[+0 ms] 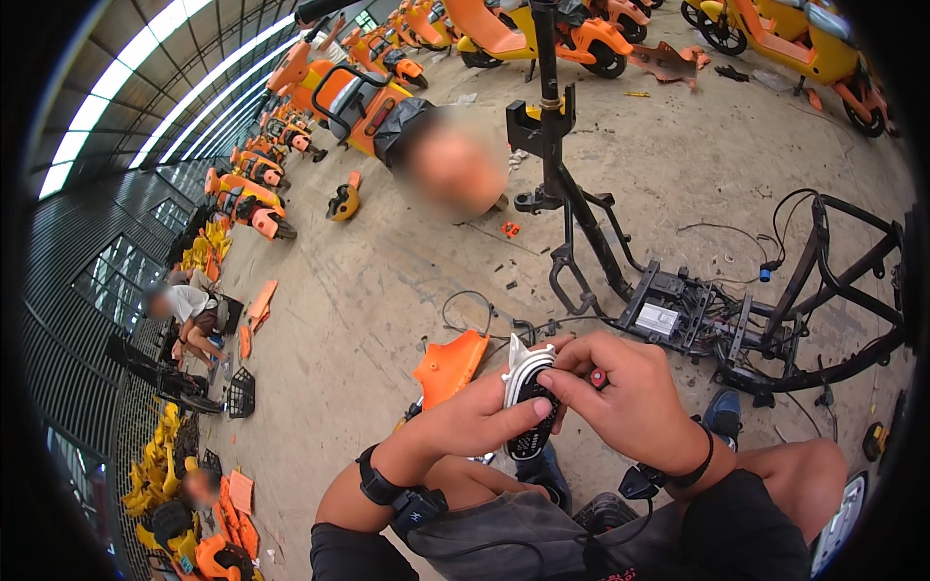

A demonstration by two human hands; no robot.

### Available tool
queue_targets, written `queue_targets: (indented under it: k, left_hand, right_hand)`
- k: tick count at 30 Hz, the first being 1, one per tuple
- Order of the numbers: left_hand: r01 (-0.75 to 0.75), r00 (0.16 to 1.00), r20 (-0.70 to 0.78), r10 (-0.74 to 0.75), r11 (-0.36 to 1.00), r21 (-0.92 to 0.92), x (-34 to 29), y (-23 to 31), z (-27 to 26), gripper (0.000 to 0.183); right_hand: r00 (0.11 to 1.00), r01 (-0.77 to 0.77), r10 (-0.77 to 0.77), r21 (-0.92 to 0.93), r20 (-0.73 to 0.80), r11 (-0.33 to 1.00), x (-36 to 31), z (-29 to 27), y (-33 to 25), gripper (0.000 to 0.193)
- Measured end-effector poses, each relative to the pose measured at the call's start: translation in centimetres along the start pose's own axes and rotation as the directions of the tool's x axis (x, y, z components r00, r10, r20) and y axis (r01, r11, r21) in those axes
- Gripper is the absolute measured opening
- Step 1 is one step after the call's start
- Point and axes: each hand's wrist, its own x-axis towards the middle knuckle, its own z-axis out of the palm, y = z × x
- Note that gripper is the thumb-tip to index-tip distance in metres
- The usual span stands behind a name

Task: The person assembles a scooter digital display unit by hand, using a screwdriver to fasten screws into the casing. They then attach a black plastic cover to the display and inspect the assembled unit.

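Over my lap I hold an oval part with a white rim and a black, perforated-looking face [529, 439]. My left hand [472, 416] is closed round its left side, the thumb lying across the black face. My right hand [628, 389] is closed at the part's upper right edge, thumb and fingertips pressed against it. A small red-and-black round-ended thing [599, 379] shows between my right fingers; its other end is hidden. Just beyond my left hand lies an orange plastic panel [451, 366] on the floor.
A stripped black scooter frame [601, 237] with exposed wiring stands ahead and right. Loose cables [484, 302] and small scraps lie near it. Orange scooters [354, 107] fill the back. Another person [197, 310] crouches at the left, beside a black basket [241, 392] and piled yellow panels [160, 465].
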Motion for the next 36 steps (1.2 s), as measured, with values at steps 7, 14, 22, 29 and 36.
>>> queue_targets:
  k: [7, 14, 22, 29, 36]
  left_hand:
    - [-0.022, 1.0, -0.012, 0.021, 0.999, -0.044, -0.1, 0.2, 0.4, 0.038]
    - [-0.013, 1.0, -0.005, 0.012, 0.999, -0.041, -0.5, 0.1, -0.1, 0.026]
    - [0.001, 1.0, 0.012, 0.003, 0.957, -0.29, 0.2, 0.9, 0.0, 0.036]
    - [-0.025, 0.999, 0.018, 0.031, 0.963, -0.267, 0.7, 0.5, -0.1, 0.049]
    - [-0.045, 0.998, 0.026, 0.05, 0.985, -0.166, 1.0, 0.0, 0.1, 0.036]
  right_hand:
    - [0.996, -0.084, 0.084, 0.044, 0.004, 0.996, 0.1, 0.1, -0.2, 0.016]
    - [0.985, -0.137, 0.146, -0.093, 0.091, 0.986, 1.1, -0.8, 0.2, 0.028]
    - [0.951, -0.31, 0.292, 0.388, 0.104, 0.868, 2.3, -0.5, 3.6, 0.024]
    - [0.987, -0.126, 0.106, 0.174, 0.12, 0.977, 2.3, -1.2, 3.0, 0.03]
    - [0.93, -0.343, 0.261, 0.357, 0.259, 0.869, 2.4, -0.2, 2.2, 0.034]
